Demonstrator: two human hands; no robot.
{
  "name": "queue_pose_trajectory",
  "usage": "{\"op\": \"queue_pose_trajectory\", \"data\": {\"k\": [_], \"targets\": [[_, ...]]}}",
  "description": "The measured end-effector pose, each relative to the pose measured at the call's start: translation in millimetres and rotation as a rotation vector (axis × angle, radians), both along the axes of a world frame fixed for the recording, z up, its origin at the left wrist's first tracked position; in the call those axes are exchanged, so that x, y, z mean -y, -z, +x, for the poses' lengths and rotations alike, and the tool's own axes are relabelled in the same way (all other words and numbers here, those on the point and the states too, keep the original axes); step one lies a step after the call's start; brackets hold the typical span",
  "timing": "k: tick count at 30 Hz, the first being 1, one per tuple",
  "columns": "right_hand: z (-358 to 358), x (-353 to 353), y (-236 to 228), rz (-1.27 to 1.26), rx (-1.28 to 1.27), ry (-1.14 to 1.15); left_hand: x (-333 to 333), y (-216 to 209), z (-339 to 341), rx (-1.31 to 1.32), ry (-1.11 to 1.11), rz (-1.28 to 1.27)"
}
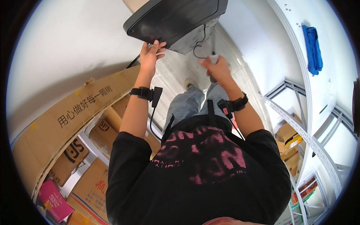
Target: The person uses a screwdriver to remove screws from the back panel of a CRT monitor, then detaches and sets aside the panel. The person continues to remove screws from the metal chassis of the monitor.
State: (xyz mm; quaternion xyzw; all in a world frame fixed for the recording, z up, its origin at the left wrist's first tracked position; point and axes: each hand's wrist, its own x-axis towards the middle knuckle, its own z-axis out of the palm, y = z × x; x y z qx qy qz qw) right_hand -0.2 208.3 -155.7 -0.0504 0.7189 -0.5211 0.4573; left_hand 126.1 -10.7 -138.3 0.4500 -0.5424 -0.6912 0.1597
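Beneath you spread the pale floor (168,77), and a long brown cardboard strip (45,138) curved along your left. Ahead of you, the broad black panel (176,24) sat tilted. Well off to your right was a folded blue cloth (313,50). Your left hand (152,53) met the panel's lower edge, fingers spread; whether they gripped it, you couldn't tell. Your right hand (218,70) was clamped around a blurred, pale-handled tool (213,59), near a thin black cable (204,33).
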Motion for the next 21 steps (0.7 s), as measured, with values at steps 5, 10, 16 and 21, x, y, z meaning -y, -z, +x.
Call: {"op": "queue_pose_trajectory", "data": {"k": [5,10,16,21], "targets": [[-106.5,10.5,-9.9,-0.317,-0.178,0.322,0.5,2.7,-2.7,0.075,-0.028,-0.039],[-179.5,30.8,-18.6,-0.362,-0.271,0.317,-1.2,-0.6,-6.2,0.112,-0.012,-0.052],[-202.3,49.7,-15.1,-0.321,-0.315,0.129,-2.0,1.1,-4.0,0.181,-0.024,-0.065],[-208.0,56.8,-9.8,-0.432,-0.298,0.085,3.1,6.8,-3.7,0.236,-0.002,-0.17]]}}
